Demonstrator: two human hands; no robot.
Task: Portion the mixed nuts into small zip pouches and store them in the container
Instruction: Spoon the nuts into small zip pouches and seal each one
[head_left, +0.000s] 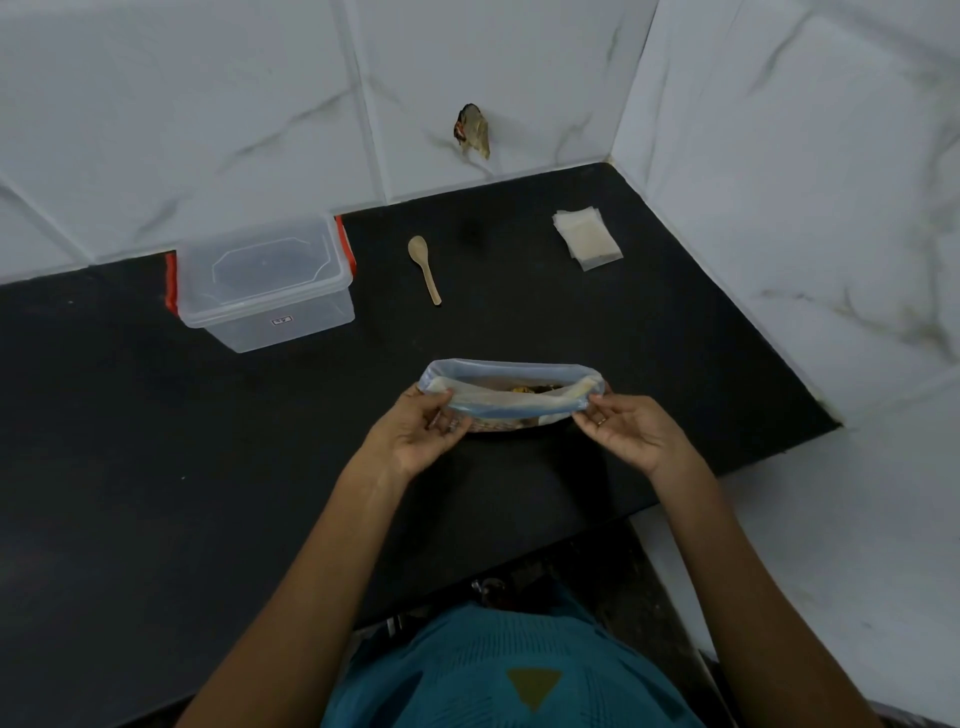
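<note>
Black counter (156, 467) sits in a corner: tiled wall (779, 208) along the back and right side, front edge cuts diagonally just below the hands. Open surface to the left and between hands and the back row. Back row, well apart from each other: clear container (265, 283) with red latches at left, touching the back wall; wooden spoon (426, 270) in the middle, bowl facing the wall; stack of small zip pouches (587, 239) at right. Can't tell whether the container lid is on. Nut bag (509, 397) is centre, near the front edge, held up over the counter. Left hand (415, 441) pinches its left end, right hand (628, 439) pinches its right end. Bag is translucent, bluish, with a pale zip strip; mouth slightly parted, some dark and yellowish nuts (530, 388) visible inside.
</note>
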